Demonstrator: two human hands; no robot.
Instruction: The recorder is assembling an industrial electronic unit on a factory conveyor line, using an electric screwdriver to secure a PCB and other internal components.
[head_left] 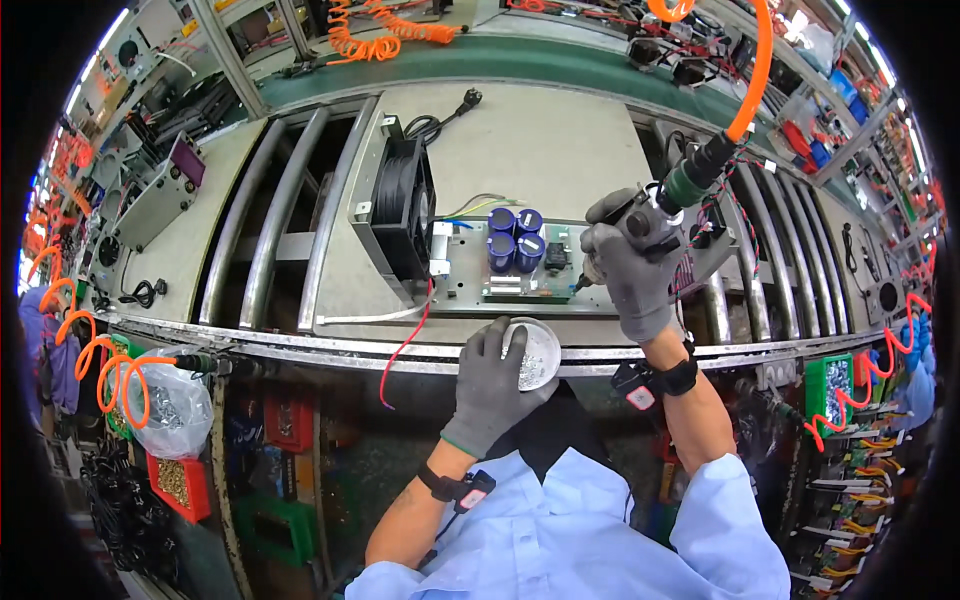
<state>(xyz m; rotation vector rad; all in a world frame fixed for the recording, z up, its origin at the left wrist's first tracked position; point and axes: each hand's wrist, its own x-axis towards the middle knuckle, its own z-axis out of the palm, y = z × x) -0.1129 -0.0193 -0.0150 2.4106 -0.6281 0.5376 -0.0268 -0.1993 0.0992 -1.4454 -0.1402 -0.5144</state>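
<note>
My left grip point(490, 385) is clasping a white bowl point(552, 347) of small silvery parts point(532, 373). My right grip point(636, 285) is clutching a pneumatic screwdriver point(688, 187); I am aiming its bit down by the right end of the green circuit board point(530, 286), contact being unclear from here. The board is lying on a metal plate point(464, 258) on the surface point(560, 140), beside a black fan point(398, 215).

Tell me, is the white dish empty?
Not empty: small shiny bits lie in the dish. The left hand covers part of it, so I can't tell how full it is.
</note>
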